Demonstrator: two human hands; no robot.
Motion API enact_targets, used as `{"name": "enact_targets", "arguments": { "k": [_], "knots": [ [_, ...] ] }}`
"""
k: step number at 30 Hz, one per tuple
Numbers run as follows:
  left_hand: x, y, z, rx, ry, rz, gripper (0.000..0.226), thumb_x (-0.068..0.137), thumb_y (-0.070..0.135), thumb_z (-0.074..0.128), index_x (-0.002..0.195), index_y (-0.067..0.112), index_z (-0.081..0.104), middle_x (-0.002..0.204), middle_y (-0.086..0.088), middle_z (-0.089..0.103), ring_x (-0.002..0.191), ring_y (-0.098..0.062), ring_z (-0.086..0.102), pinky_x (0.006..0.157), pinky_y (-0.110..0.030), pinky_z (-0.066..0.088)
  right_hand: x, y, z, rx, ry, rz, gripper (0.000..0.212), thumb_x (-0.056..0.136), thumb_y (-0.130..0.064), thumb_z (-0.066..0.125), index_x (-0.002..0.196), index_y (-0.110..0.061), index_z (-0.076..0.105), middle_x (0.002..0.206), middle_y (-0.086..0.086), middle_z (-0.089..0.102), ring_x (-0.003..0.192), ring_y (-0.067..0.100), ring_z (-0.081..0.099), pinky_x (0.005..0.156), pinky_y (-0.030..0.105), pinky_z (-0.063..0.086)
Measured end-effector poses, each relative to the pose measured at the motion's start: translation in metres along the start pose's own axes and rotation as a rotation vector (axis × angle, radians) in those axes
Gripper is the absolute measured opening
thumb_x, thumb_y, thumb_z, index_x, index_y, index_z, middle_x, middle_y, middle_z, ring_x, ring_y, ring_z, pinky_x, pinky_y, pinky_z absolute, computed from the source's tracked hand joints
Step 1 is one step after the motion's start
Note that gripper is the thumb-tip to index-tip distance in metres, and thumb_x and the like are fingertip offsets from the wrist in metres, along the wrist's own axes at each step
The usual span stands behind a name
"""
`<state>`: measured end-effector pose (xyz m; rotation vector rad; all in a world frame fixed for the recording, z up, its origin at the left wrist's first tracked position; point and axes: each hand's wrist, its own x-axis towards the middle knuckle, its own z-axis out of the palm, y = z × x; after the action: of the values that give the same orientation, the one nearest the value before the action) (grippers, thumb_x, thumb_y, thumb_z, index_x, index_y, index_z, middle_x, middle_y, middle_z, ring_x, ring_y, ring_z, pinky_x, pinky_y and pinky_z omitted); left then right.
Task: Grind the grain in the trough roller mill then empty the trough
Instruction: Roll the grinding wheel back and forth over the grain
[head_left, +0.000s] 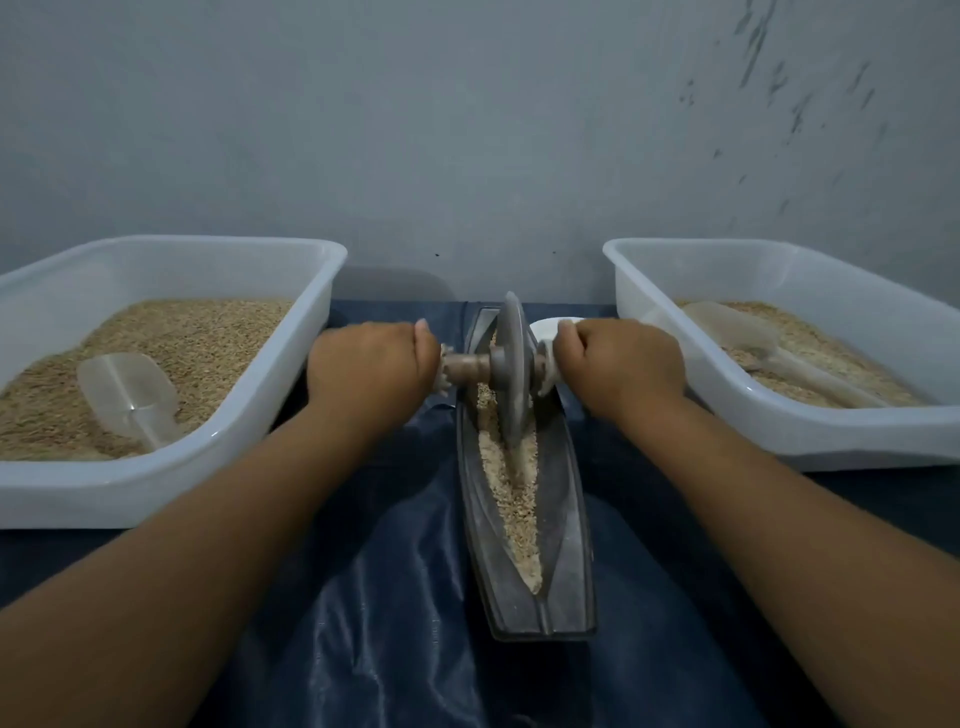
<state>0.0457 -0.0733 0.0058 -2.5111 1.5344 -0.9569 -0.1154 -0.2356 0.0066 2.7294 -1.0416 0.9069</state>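
Two hands grip the axle (470, 368) of the wheel (511, 366): the left hand (371, 361) curls round its left end, the right hand (621, 361) round its right. The wheel stands upright in the trough (569, 525), toward its far end, with crushed grain (511, 499) along the groove. White tubs (291, 415) of grain, each with a scoop (130, 397), flank the trough on blue cloth (379, 597).

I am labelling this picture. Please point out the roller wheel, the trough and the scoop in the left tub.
roller wheel (511, 374): head view, on the disc's face.
trough (563, 499): head view, on its bare right wall.
scoop (127, 392): head view, on its clear bowl.
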Motion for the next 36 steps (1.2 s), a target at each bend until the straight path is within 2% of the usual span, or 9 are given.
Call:
{"name": "enact_targets", "arguments": {
  "k": [5, 10, 13, 16, 18, 21, 26, 31, 36],
  "knots": [
    [0.028, -0.008, 0.011, 0.027, -0.006, -0.029, 0.036, 0.099, 0.021, 0.023, 0.115, 0.008, 0.053, 0.090, -0.010, 0.062, 0.073, -0.031, 0.057, 0.058, -0.033, 0.033, 0.030, 0.006, 0.017, -0.014, 0.029, 0.031, 0.056, 0.098, -0.043, 0.024, 0.055, -0.016, 0.048, 0.053, -0.001, 0.046, 0.055, 0.024, 0.048, 0.048, 0.029, 0.020],
    [0.013, -0.004, 0.006, 0.009, -0.026, 0.017, 0.041, 0.093, 0.019, 0.044, 0.131, 0.006, 0.041, 0.100, -0.010, 0.060, 0.080, -0.030, 0.060, 0.059, -0.033, 0.043, 0.009, 0.005, 0.007, -0.026, -0.021, 0.005, 0.049, 0.095, -0.041, 0.027, 0.054, -0.022, 0.045, 0.054, -0.005, 0.043, 0.052, 0.017, 0.040, 0.051, 0.029, 0.024],
    [-0.011, 0.001, -0.014, -0.024, -0.080, 0.033, 0.039, 0.094, 0.023, 0.027, 0.128, 0.010, 0.042, 0.095, -0.006, 0.056, 0.075, -0.026, 0.054, 0.058, -0.031, 0.039, -0.019, 0.001, -0.015, -0.003, -0.154, 0.017, 0.046, 0.094, -0.039, 0.026, 0.054, -0.023, 0.044, 0.058, -0.001, 0.048, 0.057, 0.021, 0.046, 0.055, 0.031, 0.033],
    [-0.047, 0.002, -0.035, -0.100, -0.006, 0.026, 0.051, 0.088, 0.028, 0.006, 0.089, 0.013, 0.054, 0.067, 0.004, 0.044, 0.056, -0.020, 0.043, 0.052, -0.027, 0.029, -0.051, -0.002, -0.043, 0.005, -0.233, 0.011, 0.051, 0.094, -0.046, 0.023, 0.054, -0.024, 0.046, 0.059, -0.001, 0.052, 0.058, 0.020, 0.051, 0.056, 0.034, 0.043],
    [-0.066, 0.005, -0.051, -0.292, 0.053, -0.089, 0.048, 0.092, 0.039, 0.012, 0.057, 0.022, 0.040, 0.050, 0.009, 0.034, 0.042, -0.014, 0.034, 0.047, -0.024, 0.020, -0.072, -0.004, -0.062, -0.002, -0.196, -0.037, 0.054, 0.091, -0.052, 0.018, 0.051, -0.024, 0.042, 0.051, -0.002, 0.047, 0.049, 0.013, 0.046, 0.048, 0.029, 0.032],
    [-0.077, 0.005, -0.056, -0.404, 0.086, -0.107, 0.047, 0.092, 0.044, 0.016, 0.051, 0.027, 0.031, 0.043, 0.008, 0.032, 0.038, -0.007, 0.030, 0.043, -0.020, 0.015, -0.083, -0.009, -0.076, -0.053, -0.158, -0.087, 0.056, 0.090, -0.054, 0.016, 0.048, -0.025, 0.039, 0.044, -0.003, 0.042, 0.042, 0.009, 0.041, 0.044, 0.026, 0.024],
    [-0.054, 0.005, -0.034, -0.217, -0.005, -0.123, 0.056, 0.087, 0.044, -0.003, 0.067, 0.020, 0.044, 0.056, 0.007, 0.035, 0.050, -0.014, 0.034, 0.049, -0.027, 0.022, -0.048, -0.008, -0.045, -0.062, -0.187, 0.015, 0.054, 0.095, -0.047, 0.024, 0.055, -0.021, 0.050, 0.055, -0.003, 0.049, 0.052, 0.014, 0.045, 0.050, 0.028, 0.029],
    [0.000, 0.001, -0.007, 0.023, -0.075, 0.036, 0.031, 0.095, 0.018, 0.037, 0.122, 0.009, 0.048, 0.090, -0.006, 0.056, 0.071, -0.026, 0.049, 0.057, -0.031, 0.034, 0.005, 0.000, -0.002, -0.037, -0.101, 0.057, 0.052, 0.096, -0.043, 0.023, 0.056, -0.022, 0.048, 0.057, -0.003, 0.045, 0.053, 0.014, 0.039, 0.052, 0.029, 0.024],
    [0.026, -0.003, 0.006, 0.076, -0.120, -0.002, 0.039, 0.093, 0.013, 0.044, 0.131, 0.005, 0.043, 0.103, -0.014, 0.062, 0.085, -0.034, 0.060, 0.059, -0.034, 0.039, 0.027, 0.002, 0.012, -0.041, -0.025, 0.063, 0.054, 0.097, -0.043, 0.025, 0.052, -0.020, 0.045, 0.053, -0.002, 0.042, 0.049, 0.016, 0.037, 0.050, 0.029, 0.022]
  ]
}}
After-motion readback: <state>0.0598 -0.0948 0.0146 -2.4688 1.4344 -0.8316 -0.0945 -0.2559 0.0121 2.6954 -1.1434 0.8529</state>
